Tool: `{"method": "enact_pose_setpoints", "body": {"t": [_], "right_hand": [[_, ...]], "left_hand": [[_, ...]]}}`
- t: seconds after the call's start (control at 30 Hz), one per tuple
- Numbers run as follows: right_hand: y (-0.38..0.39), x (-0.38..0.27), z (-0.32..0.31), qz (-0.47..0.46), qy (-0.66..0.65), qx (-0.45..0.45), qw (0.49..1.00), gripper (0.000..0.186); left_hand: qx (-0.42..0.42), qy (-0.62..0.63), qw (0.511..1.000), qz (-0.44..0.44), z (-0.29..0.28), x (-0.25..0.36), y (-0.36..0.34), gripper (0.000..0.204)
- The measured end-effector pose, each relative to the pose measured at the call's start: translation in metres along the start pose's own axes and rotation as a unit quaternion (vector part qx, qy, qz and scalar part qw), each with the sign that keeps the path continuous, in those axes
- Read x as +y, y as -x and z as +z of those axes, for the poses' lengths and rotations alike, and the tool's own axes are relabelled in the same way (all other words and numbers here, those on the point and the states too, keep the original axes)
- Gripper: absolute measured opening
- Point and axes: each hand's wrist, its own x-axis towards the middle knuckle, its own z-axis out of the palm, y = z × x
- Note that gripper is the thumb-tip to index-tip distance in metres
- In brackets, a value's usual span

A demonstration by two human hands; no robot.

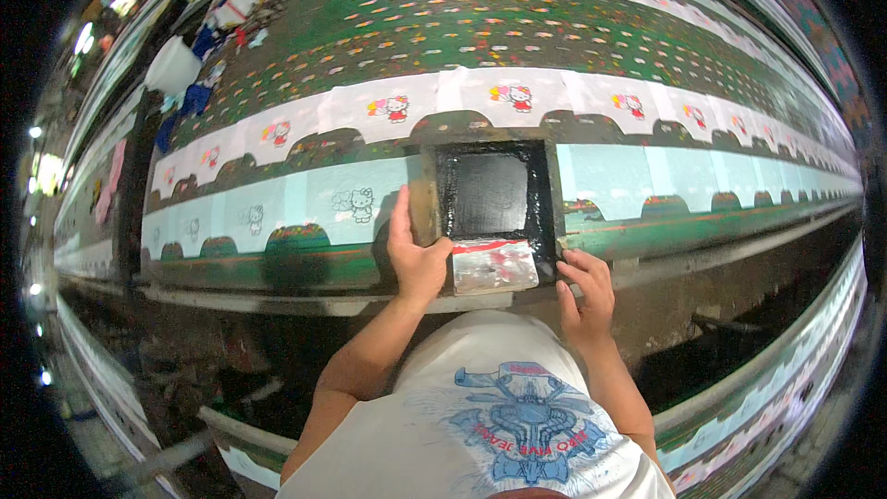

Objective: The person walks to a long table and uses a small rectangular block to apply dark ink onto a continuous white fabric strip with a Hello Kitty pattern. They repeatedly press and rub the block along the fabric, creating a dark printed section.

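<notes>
Along the near bench [665, 233], the printing screen [487, 189] lies over pale blue cloth [610, 171]; left hand [418, 263] gripping its left edge, right hand [587, 291] loosely spread by the near right corner; best kept flat, square, evenly pressed both sides!

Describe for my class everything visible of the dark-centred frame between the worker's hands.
The frame is roughly rectangular, with brownish, wood-like sides around a dark, smooth panel bordered in glossy black. It lies across a row of pale blue cloth. A silvery, red-smeared plate sits at its near end. The left hand holds its left side; the right hand's fingertips are by its near right corner, contact unclear.
</notes>
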Motion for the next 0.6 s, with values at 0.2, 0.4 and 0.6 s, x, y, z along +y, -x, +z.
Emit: {"method": "enact_pose_setpoints", "body": {"t": [0.2,0.4,0.6], "right_hand": [[-0.047,-0.020,-0.007,-0.147,-0.015,-0.160,0.976,0.047],[-0.081,-0.029,0.021,-0.224,0.122,-0.299,0.920,0.048],[-0.157,-0.009,0.015,-0.175,0.103,-0.394,0.897,0.034]], "left_hand": [[0.005,-0.024,0.999,-0.023,0.005,0.002,-0.001,0.103],[0.008,-0.016,0.998,-0.052,0.008,0.004,-0.003,0.102],[-0.001,0.061,0.996,-0.066,0.001,0.001,-0.007,0.088]]}}
